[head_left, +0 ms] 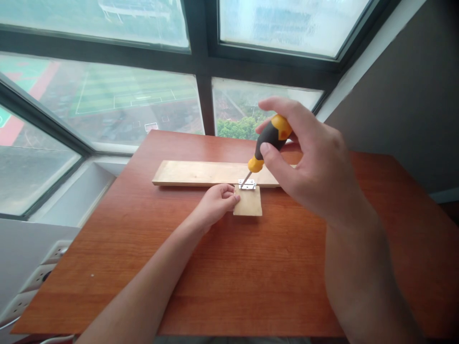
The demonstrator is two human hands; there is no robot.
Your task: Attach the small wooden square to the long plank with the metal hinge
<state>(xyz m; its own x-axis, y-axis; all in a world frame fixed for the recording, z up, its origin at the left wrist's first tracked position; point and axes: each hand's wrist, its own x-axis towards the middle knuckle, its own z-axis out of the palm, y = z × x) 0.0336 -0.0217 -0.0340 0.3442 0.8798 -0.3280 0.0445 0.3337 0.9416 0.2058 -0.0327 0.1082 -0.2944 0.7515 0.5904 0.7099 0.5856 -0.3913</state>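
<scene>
My right hand (311, 162) grips a screwdriver (268, 141) with a black and orange handle, its metal tip angled down onto a small silver hinge (247, 184). The hinge lies across the seam between a long pale wooden board (201, 173) and a small square wooden block (248, 202). My left hand (217, 202) rests on the table with curled fingers, pressing against the left edge of the small block and touching the hinge's left end.
The reddish-brown wooden table (229, 267) stands against a large window (118, 100) with dark frames. A grey wall (405, 100) rises at the right. White power strips (43, 272) lie beyond the table's left edge.
</scene>
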